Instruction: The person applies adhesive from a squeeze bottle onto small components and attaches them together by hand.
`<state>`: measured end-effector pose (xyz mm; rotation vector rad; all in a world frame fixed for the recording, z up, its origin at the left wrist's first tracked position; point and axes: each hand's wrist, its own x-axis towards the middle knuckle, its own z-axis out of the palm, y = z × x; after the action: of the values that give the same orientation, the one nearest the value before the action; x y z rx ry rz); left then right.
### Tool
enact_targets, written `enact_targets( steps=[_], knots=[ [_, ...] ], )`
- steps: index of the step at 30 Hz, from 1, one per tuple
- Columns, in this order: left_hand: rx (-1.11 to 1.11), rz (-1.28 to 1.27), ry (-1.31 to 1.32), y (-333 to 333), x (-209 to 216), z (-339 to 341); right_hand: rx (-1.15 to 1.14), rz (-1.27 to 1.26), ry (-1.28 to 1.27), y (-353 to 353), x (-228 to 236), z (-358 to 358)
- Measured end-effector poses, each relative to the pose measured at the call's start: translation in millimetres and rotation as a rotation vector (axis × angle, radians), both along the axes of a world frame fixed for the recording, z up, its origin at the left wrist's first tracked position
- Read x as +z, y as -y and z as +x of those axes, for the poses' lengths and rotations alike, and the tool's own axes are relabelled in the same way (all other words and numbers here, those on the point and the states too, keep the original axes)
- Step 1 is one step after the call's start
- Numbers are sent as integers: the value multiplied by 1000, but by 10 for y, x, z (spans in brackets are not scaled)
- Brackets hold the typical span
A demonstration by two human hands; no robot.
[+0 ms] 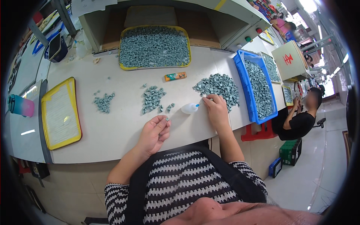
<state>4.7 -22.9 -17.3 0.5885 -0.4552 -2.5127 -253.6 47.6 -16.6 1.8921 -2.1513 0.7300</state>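
Note:
My left hand (153,134) is closed in a pinch, with a small grey-green stone-like piece (167,119) between thumb and forefinger. My right hand (216,109) is closed, its fingertips bent together at the near-left edge of a loose pile of such pieces (219,85). What those fingertips hold, if anything, is hidden. Just left of them is a small white squeeze bottle (189,108), its blue tip pointing toward the fingers. Beyond my left hand lies a smaller cluster of pieces (153,98), with a few strays beside it. Farther left is another small group (104,102).
A yellow-rimmed tray (155,68) full of pieces stands at the back, behind an orange-and-green tube (175,76). A blue bin (245,88) of pieces is at the right. Another yellow-rimmed tray (62,114), a pink-and-teal bottle (21,105) and a seated person (300,120) are farther out.

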Motion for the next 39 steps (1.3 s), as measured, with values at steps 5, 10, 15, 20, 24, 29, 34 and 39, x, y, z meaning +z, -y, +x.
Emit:
enact_targets(
  steps=[5,10,15,20,24,29,34,39],
  knots=[
    [-33,-18,-89,-21,34,23,-5,7,51,24,79,8],
    [-42,-24,-113,-18,50,13,-6,-311,583,-33,121,42],
    [-39,-23,-83,-3,44,14,322,-301,542,-208,499,377],
    [-36,-41,-80,-10,33,-3,587,-179,485,-106,547,781],
    [-21,-37,-73,-16,64,6,591,-117,518,-35,506,896],
    [-21,-28,-77,-37,124,17,559,-133,541,-10,463,888],
    [-37,-8,-65,-47,165,17,527,-282,450,99,420,928],
    [-56,21,-76,-62,190,34,609,-317,380,176,446,981]
  ],
)
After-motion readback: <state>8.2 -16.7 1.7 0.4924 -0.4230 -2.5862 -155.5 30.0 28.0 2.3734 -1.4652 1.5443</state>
